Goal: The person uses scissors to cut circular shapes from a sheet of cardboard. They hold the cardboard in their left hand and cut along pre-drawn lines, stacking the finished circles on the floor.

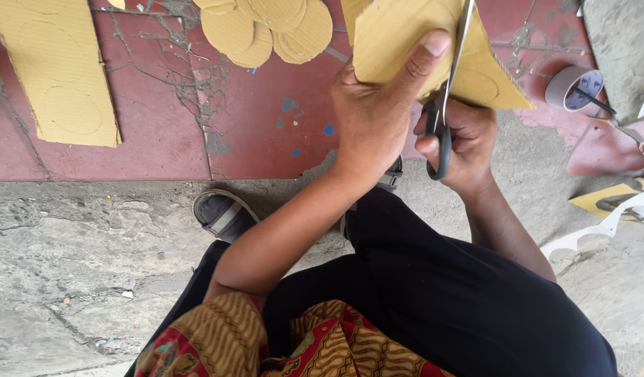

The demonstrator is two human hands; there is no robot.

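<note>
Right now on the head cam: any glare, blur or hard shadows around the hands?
Head view: even, soft daylight, with no hard shadows on the red floor. No blown-out glare; the scissors blade shows only a thin bright edge. The left hand, right hand and cardboard piece look sharp, no motion blur. Wide-angle stretch at the edges; the tape roll stays readable.

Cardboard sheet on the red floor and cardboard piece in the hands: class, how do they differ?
The cardboard sheet lies flat on the red floor, untouched; the cardboard piece is held up by the left hand. The sheet is a long rectangle with circles only traced; the piece is irregular, and the scissors in the right hand are cutting into it. Both are plain tan cardboard.
</note>
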